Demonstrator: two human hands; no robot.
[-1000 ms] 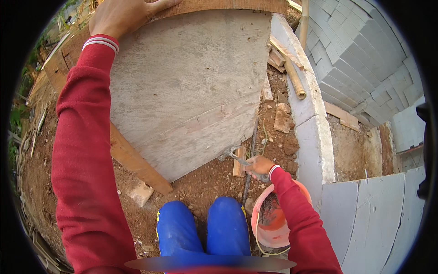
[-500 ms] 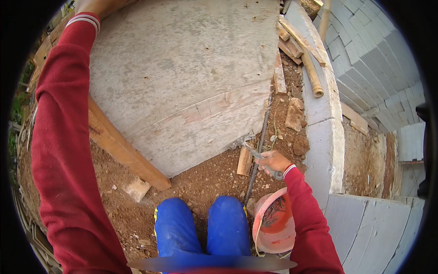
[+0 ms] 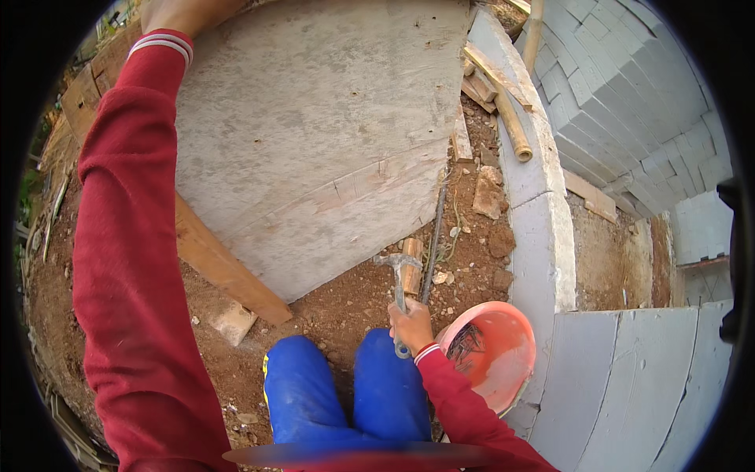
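My right hand (image 3: 412,325) is closed round the handle of a hammer (image 3: 399,285), held above the soil just beyond my knees. The hammer's head overlaps a short wooden offcut (image 3: 410,271) in view. A large grey plywood board (image 3: 314,157) leans or lies in front of me; I cannot tell how it is supported. At its far left edge is my left hand (image 3: 189,14), partly cut off by the frame, with its fingers hidden. Beside my right forearm stands a pink-orange bucket (image 3: 515,338) with several nails (image 3: 467,343) inside.
A wooden beam (image 3: 228,263) slants beneath the board's left side. A dark metal rod (image 3: 435,236) lies along its right edge. Further right are a low grey block wall (image 3: 535,212), a bamboo pole (image 3: 513,126), timber scraps and stacked grey blocks (image 3: 629,102).
My right hand has drawn the hammer back from the board's lower corner, toward my knees and leftward. The bucket now shows more fully. My left hand remains by the board's far edge.
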